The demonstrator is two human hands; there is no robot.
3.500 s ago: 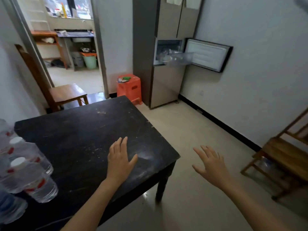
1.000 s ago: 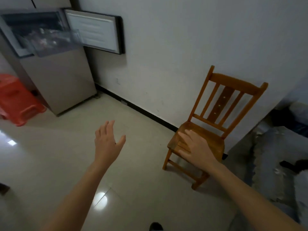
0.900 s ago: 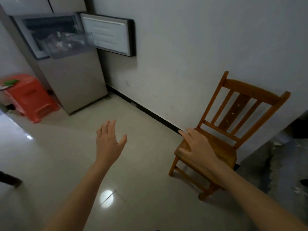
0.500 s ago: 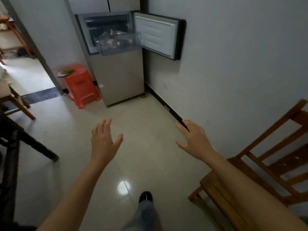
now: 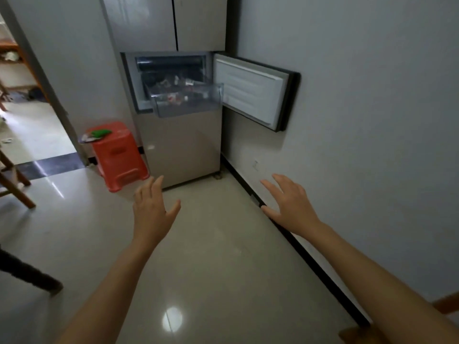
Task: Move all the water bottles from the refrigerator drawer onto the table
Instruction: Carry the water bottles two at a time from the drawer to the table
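Head view: only view, taken facing the refrigerator (image 5: pixel 178 145).
Left hand (image 5: pixel 151 212): fingers spread, empty, well short of the refrigerator.
Right hand (image 5: pixel 290 207): splayed, empty, also short of the refrigerator, on its open-door side.
Water bottles (image 5: pixel 173 95): jumbled in the clear drawer (image 5: pixel 186 108) pulled out of the refrigerator; count unclear.
Risk, door (image 5: pixel 250 93): swung wide right of the refrigerator; likely to snag the right arm.
Risk, stool (image 5: pixel 116 155): just left of the refrigerator; could catch a foot.
Risk, grab: slippage likely if several are taken together.
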